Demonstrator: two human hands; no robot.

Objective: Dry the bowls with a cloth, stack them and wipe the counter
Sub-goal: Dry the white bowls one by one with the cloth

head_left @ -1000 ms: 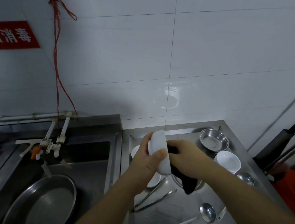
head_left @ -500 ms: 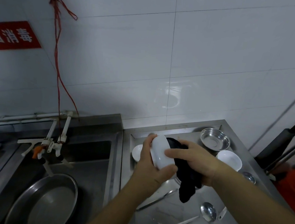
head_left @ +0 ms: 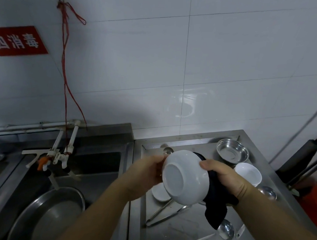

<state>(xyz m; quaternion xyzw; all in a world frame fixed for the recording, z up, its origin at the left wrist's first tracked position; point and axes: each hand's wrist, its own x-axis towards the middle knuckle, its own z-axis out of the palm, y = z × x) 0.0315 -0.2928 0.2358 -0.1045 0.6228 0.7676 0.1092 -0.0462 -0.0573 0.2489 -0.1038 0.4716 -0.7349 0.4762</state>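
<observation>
I hold a white bowl (head_left: 185, 177) above the steel counter (head_left: 189, 232), its base turned toward me. My left hand (head_left: 146, 173) grips its left rim. My right hand (head_left: 224, 177) holds a black cloth (head_left: 215, 209) against the bowl's right side, thumb on the outside; the cloth hangs down below. On the counter stand another white bowl (head_left: 248, 173) at the right, a small white dish (head_left: 160, 192) under the held bowl, and a steel bowl (head_left: 232, 153) at the back.
Steel ladles (head_left: 226, 231) and tongs (head_left: 166, 216) lie on the counter's front part. A sink (head_left: 90, 171) with a large steel basin (head_left: 48, 216) and taps (head_left: 61, 155) lies to the left. Dark handles (head_left: 301, 162) lean at the right edge. Tiled wall behind.
The bowl has been turned so its base faces me. My right hand with the cloth moved round to the bowl's right side.
</observation>
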